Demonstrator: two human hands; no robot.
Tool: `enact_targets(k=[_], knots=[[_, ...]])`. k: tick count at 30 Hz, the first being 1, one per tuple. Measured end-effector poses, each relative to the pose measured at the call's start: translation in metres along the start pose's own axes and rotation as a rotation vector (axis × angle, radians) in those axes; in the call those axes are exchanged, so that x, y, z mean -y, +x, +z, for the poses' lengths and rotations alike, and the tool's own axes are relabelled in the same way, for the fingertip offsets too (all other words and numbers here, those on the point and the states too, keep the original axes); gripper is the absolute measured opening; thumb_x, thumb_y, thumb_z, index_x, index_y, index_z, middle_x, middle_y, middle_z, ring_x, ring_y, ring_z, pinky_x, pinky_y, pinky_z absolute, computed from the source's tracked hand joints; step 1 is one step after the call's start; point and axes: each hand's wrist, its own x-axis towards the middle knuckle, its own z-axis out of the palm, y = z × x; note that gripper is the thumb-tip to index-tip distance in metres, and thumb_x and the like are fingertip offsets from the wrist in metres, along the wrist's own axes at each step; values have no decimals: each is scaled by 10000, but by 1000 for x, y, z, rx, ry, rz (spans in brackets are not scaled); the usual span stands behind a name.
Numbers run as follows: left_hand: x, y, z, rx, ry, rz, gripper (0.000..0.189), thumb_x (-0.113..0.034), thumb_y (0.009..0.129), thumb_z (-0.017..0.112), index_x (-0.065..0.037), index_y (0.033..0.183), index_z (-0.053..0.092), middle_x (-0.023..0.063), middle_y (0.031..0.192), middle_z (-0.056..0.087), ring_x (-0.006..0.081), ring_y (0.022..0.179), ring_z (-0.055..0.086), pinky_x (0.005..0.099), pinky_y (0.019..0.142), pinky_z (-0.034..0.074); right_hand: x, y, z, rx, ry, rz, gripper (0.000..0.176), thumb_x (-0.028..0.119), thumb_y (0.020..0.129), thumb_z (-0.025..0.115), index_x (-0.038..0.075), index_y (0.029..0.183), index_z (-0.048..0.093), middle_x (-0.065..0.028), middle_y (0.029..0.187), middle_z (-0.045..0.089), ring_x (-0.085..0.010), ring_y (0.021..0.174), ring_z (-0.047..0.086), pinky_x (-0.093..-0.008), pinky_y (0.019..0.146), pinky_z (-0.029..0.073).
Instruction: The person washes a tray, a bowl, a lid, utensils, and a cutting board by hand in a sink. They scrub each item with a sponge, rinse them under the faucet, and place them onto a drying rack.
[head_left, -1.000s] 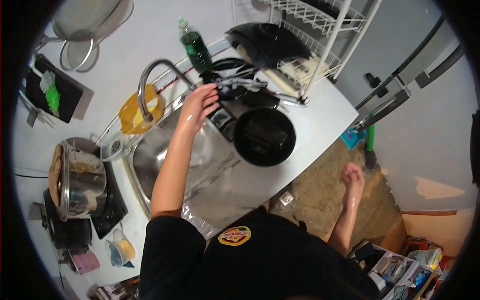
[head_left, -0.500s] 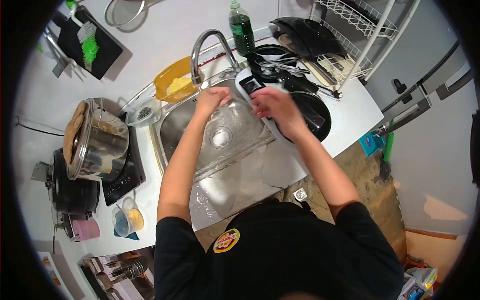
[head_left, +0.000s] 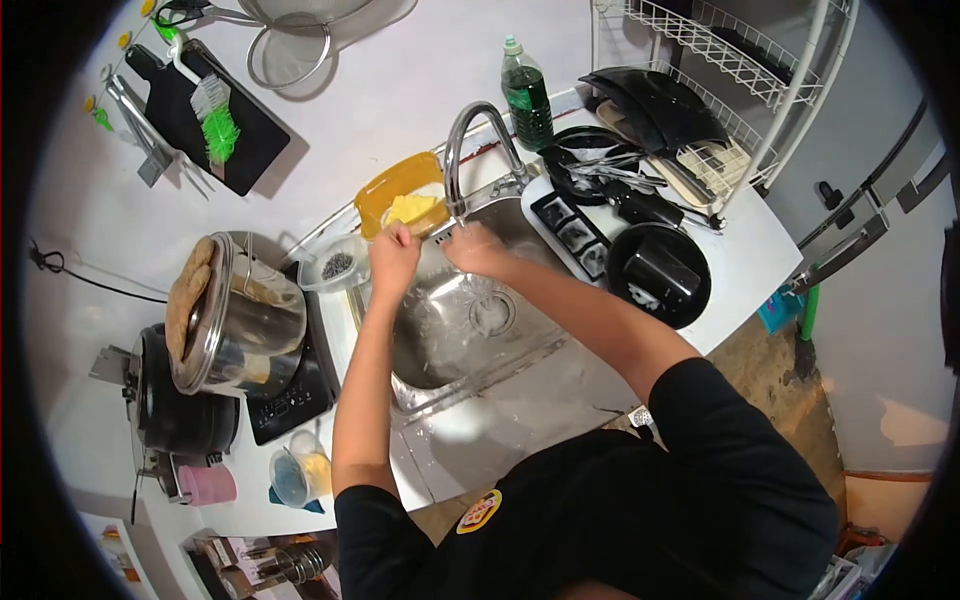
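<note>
Below the curved faucet (head_left: 455, 160) my right hand (head_left: 474, 247) is held at the spout, over the back of the steel sink (head_left: 430, 360); its fingers are blurred. My left hand (head_left: 394, 254) is closed at the sink's back left corner, near the orange tray (head_left: 368, 200) that holds a yellow sponge (head_left: 410, 208). What its fingers hold, if anything, is hidden. A clear container (head_left: 318, 270) with a metal scourer (head_left: 337, 265) lies just left of it. Water and some suds show round the drain (head_left: 492, 314).
Right of the sink are a white tray with dark compartments (head_left: 570, 235), a black pan (head_left: 707, 290), a black bowl with cutlery (head_left: 565, 150) and a green soap bottle (head_left: 528, 105). A steel pot (head_left: 262, 325) and black cooker (head_left: 185, 400) stand left.
My right hand has moved left from above the compartment tray to the faucet. My left hand has shifted to the left of the faucet, near the orange tray. The view has shifted.
</note>
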Motion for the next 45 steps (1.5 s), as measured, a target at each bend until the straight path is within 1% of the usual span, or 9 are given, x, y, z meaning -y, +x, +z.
enact_targets(k=[5, 9, 12, 16, 20, 23, 29, 38, 45], knots=[[42, 85, 9, 44, 117, 160, 156, -83, 664, 616, -23, 791, 549, 162, 748, 594, 314, 654, 569, 382, 614, 455, -13, 9, -33, -25, -596, 232, 447, 201, 834, 423, -81, 1176, 483, -275, 1288, 389, -374, 1217, 366, -456, 994, 287], [64, 131, 39, 405, 109, -336, 296, -203, 714, 669, -13, 917, 569, 193, 945, 604, 334, 857, 599, 445, 734, 480, -29, 3, 3, 160, -598, 369, 484, 166, 846, 399, -107, 1245, 384, -252, 1376, 266, -395, 1292, 214, -468, 1045, 171], [54, 140, 51, 685, 333, -528, 362, -317, 797, 561, 13, 940, 524, 139, 714, 581, 251, 596, 588, 429, 465, 481, -63, 2, 37, 141, -671, 378, 524, 167, 853, 387, -104, 1293, 304, -243, 1394, 232, -375, 1308, 183, -467, 1054, 148], [106, 152, 91, 694, 295, -514, 395, -350, 795, 519, 41, 849, 530, 126, 552, 500, 256, 441, 503, 414, 399, 395, -85, 6, 51, 46, -601, 318, 535, 178, 855, 379, -88, 1309, 284, -207, 1395, 256, -365, 1296, 216, -469, 1048, 158], [136, 149, 97, 403, 536, -189, 360, -271, 727, 606, 52, 885, 603, 149, 728, 623, 285, 712, 608, 424, 584, 494, -25, -10, -12, 295, -447, 247, 590, 274, 826, 489, -43, 1300, 340, -203, 1389, 272, -373, 1283, 245, -475, 1037, 197], [151, 161, 89, 101, 294, -262, 244, -191, 738, 557, 26, 847, 584, 107, 721, 604, 245, 643, 586, 373, 549, 494, 3, -45, -52, 159, -312, 94, 598, 305, 795, 532, -34, 1264, 383, -239, 1327, 345, -401, 1248, 298, -477, 1026, 242], [56, 129, -16, 339, -1344, -649, 129, -148, 793, 534, -72, 896, 544, 65, 800, 589, 169, 685, 571, 263, 550, 501, -12, -155, -182, -49, -237, 270, 648, 238, 651, 710, -3, 1188, 441, -228, 1149, 478, -370, 1130, 416, -427, 948, 343], [-3, -47, 15, 574, -1475, -811, 260, -159, 801, 477, -82, 1047, 503, 78, 1017, 553, 216, 910, 553, 363, 722, 509, -62, -245, -198, -235, -103, 646, 712, 148, 496, 779, 43, 1095, 409, -207, 950, 567, -358, 858, 572, -385, 773, 456], [-87, -67, 40, 663, -1540, -409, 289, -90, 810, 386, 7, 1060, 495, 67, 969, 546, 153, 858, 534, 261, 757, 441, -14, -205, -199, -239, 162, 47, 619, 118, 504, 783, 39, 1047, 498, -160, 970, 572, -308, 929, 552, -352, 815, 437]])
